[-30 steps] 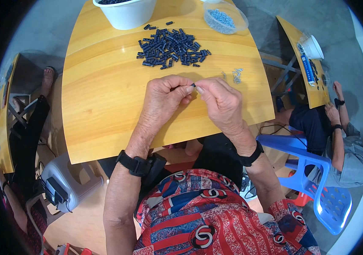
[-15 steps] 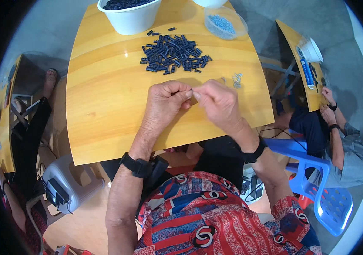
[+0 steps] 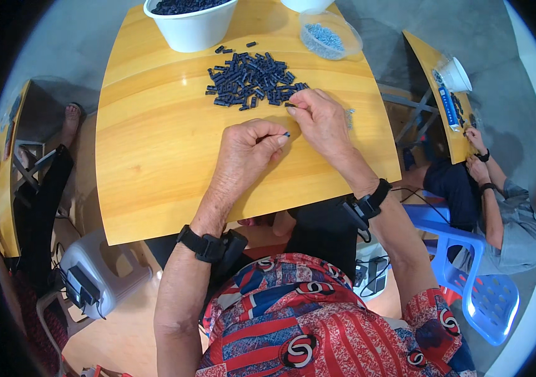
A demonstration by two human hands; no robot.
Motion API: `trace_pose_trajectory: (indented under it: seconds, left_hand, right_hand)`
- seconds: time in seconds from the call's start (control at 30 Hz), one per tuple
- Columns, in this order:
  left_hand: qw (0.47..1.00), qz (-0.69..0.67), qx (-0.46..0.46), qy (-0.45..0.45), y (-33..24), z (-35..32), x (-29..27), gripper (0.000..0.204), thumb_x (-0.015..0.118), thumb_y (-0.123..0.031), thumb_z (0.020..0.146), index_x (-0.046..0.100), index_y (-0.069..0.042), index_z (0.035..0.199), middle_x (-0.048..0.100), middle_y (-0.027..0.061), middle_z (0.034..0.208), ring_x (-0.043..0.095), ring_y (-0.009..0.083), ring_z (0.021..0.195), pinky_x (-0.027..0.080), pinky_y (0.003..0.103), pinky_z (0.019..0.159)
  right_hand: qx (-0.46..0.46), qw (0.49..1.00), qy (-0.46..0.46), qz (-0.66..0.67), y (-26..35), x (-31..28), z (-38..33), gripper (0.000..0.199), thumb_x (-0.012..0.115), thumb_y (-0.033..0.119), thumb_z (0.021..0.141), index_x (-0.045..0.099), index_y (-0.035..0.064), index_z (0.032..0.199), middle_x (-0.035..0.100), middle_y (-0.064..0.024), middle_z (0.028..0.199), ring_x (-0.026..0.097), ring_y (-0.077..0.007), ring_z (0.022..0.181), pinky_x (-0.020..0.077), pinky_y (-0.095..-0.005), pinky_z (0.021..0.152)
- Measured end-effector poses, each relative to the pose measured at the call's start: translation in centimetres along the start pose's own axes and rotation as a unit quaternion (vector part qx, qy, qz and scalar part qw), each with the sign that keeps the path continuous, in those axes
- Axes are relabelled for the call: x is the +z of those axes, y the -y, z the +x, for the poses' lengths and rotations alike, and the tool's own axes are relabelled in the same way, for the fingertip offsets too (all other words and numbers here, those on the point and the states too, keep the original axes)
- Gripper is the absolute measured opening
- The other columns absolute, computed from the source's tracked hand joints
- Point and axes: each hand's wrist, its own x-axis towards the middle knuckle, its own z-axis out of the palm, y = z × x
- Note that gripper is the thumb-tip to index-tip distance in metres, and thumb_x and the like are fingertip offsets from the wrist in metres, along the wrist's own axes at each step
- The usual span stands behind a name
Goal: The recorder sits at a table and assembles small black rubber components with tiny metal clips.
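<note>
Our left hand (image 3: 246,149) pinches a small dark bit (image 3: 287,134). Our right hand (image 3: 320,120) pinches a black piece (image 3: 290,105) near the pile (image 3: 249,78)

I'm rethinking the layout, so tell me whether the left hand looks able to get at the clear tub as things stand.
Probably not by a straight path: the right hand lies between the left hand and the clear tub, and a small dark piece is in the left hand's grip.
</note>
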Motion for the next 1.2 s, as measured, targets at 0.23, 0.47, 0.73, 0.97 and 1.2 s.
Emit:
trace_pose_trajectory:
  seconds: [0.23,0.47,0.73,0.97,1.2]
  left_hand:
    - [1.000,-0.008,0.008,0.001,0.3,0.0,0.0,0.007,0.065,-0.003,0.085,0.068,0.003,0.088,0.062,0.0028,0.067,0.055,0.0068,0.058,0.046,0.023,0.054]
    - [0.999,-0.045,-0.008,-0.013,0.0,-0.1,0.2,0.007,0.065,-0.002,0.085,0.068,0.004,0.087,0.061,0.0023,0.066,0.054,0.0066,0.058,0.045,0.023,0.053]
    - [1.000,-0.017,-0.011,-0.001,0.4,0.2,-0.1,0.008,0.066,-0.004,0.087,0.068,0.002,0.092,0.065,0.0027,0.071,0.058,0.0065,0.062,0.050,0.021,0.058]
    - [1.000,-0.026,-0.004,0.002,0.5,0.1,-0.1,0.008,0.066,-0.003,0.086,0.068,0.002,0.093,0.065,0.0029,0.072,0.058,0.0065,0.062,0.050,0.021,0.058]
    - [0.998,-0.052,-0.024,0.008,0.3,0.0,-0.3,0.011,0.067,-0.004,0.086,0.069,0.001,0.095,0.066,0.0032,0.073,0.058,0.0067,0.063,0.050,0.021,0.058]
  right_hand:
    - [-0.034,0.998,0.008,-0.059,-0.3,0.2,-0.5,0.008,0.064,0.009,0.080,0.058,0.0045,0.082,0.059,-0.0127,0.080,0.060,-0.0351,0.071,0.0481,-0.0436,0.061]
    - [-0.035,0.997,0.029,-0.062,0.0,-0.8,-2.6,0.009,0.064,0.008,0.080,0.058,0.0046,0.086,0.059,-0.0138,0.082,0.061,-0.0366,0.074,0.0483,-0.0450,0.063]
    - [-0.001,0.998,0.055,-0.035,0.8,-1.5,-2.4,0.011,0.065,0.009,0.080,0.059,0.0039,0.087,0.060,-0.0147,0.085,0.062,-0.0356,0.078,0.0495,-0.0435,0.067]
    - [0.007,0.997,0.060,-0.040,1.0,-1.2,-2.2,0.009,0.063,0.012,0.081,0.060,0.0058,0.086,0.060,-0.0130,0.085,0.061,-0.0362,0.079,0.0487,-0.0432,0.067]
    - [0.203,0.931,0.049,0.299,1.6,-1.9,-3.2,0.011,0.063,0.009,0.087,0.065,0.0037,0.097,0.065,-0.0037,0.081,0.055,-0.0093,0.062,0.0445,-0.0244,0.055]
